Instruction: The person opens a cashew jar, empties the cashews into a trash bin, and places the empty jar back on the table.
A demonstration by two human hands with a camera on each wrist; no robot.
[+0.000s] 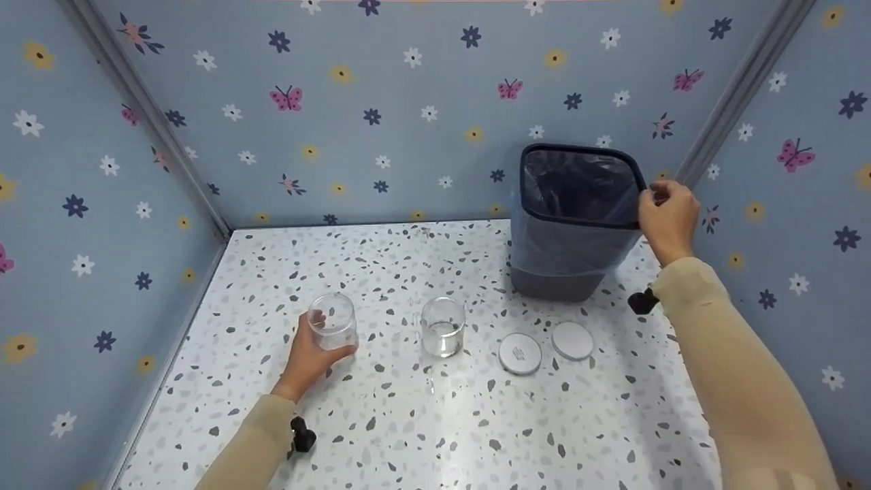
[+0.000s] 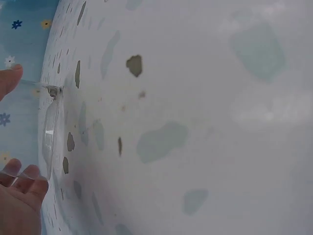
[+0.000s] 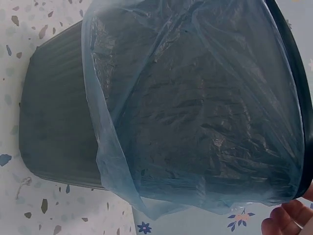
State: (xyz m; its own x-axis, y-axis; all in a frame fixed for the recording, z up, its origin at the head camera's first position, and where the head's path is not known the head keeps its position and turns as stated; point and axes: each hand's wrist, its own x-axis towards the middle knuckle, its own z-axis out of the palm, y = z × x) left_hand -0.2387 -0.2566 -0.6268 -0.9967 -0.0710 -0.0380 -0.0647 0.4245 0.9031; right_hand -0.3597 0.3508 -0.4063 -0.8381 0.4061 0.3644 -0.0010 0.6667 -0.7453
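Note:
My left hand (image 1: 307,355) is around a clear jar (image 1: 340,320) on the left of the speckled table, thumb on the near side and fingers on the far side. In the left wrist view, the clear jar (image 2: 50,132) shows between thumb and fingers. A second clear jar (image 1: 444,330) stands upright to its right. At the back right, my right hand (image 1: 670,216) grips the rim of a grey trash bin (image 1: 554,282) at its right side. A translucent blue bag (image 3: 205,112) lines the bin and folds down over its outside.
Two round white lids, a nearer lid (image 1: 520,353) and a farther lid (image 1: 572,340), lie on the table (image 1: 408,435) in front of the bin. Blue flowered wall panels (image 1: 381,136) enclose the table at the back and both sides.

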